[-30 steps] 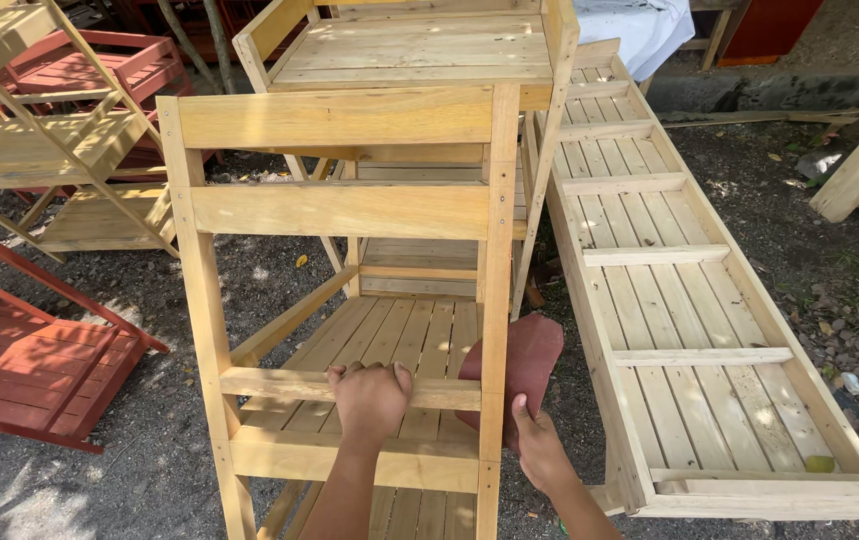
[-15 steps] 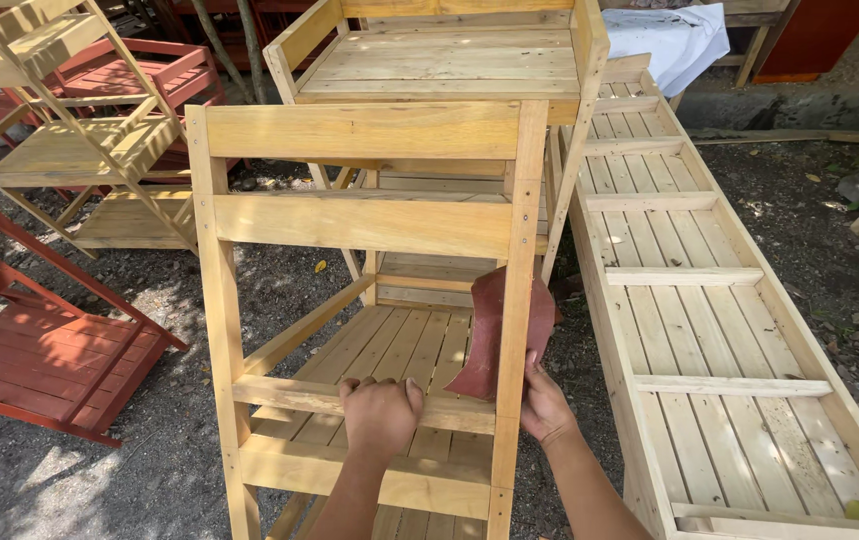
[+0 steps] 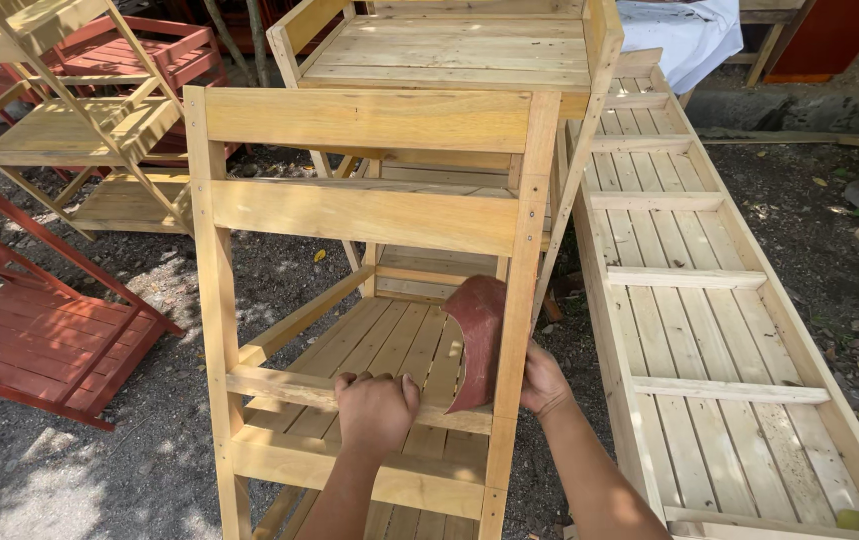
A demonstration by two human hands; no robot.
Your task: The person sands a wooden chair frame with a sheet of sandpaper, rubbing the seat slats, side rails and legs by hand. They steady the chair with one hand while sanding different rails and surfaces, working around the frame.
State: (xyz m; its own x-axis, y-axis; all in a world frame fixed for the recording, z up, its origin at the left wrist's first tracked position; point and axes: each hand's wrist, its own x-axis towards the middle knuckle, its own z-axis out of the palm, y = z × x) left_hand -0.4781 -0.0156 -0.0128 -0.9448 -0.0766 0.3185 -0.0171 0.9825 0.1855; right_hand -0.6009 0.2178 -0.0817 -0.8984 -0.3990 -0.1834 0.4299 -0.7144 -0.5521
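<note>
We take the pale wooden rack in front of us as our landmark; everything else is placed from it. Our left hand sits on the rack's lower front rail, fingers curled over its top edge and closed on the wood. Our right hand is at the rack's right front post, just outside it, with the fingers going behind the post, so we cannot tell how tightly they are closed. It appears to hold the sheet of red sandpaper, which curls up on the inner side of that post.

The sandpaper stands nearly upright, its long axis running along the post, and it touches or nearly touches the post's inner face. It lies just left of our right hand and up and to the right of our left hand, so the right hand is clearly the nearer one. Its lower edge reaches the rail that our left hand grips.

Behind the rack stands a second rack of the same wood. To the rack's right a long slatted frame lies flat on the gravel. To its left are a red painted shelf and a pale folding shelf.
</note>
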